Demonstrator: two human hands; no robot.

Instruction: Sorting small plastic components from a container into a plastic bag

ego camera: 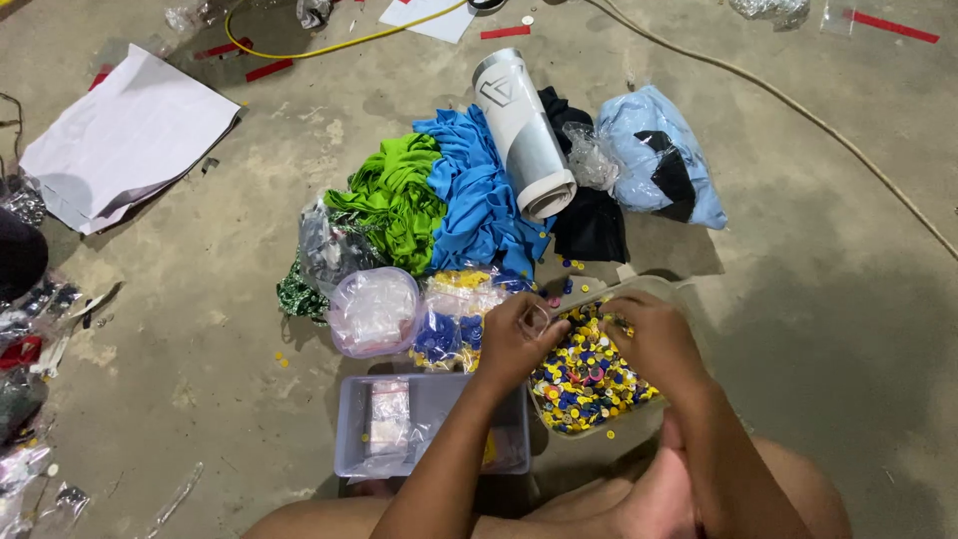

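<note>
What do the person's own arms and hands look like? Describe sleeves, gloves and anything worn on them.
Both arms are bare from the bottom edge of the picture to the fingers, with no sleeves showing. The left hand and right hand wear no gloves. No watch, bracelet or ring can be made out on either wrist or on the fingers.

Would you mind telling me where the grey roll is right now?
In the head view, the grey roll lies on the floor above the hands, centre top, resting between the blue cloth and the black cloth.
</note>
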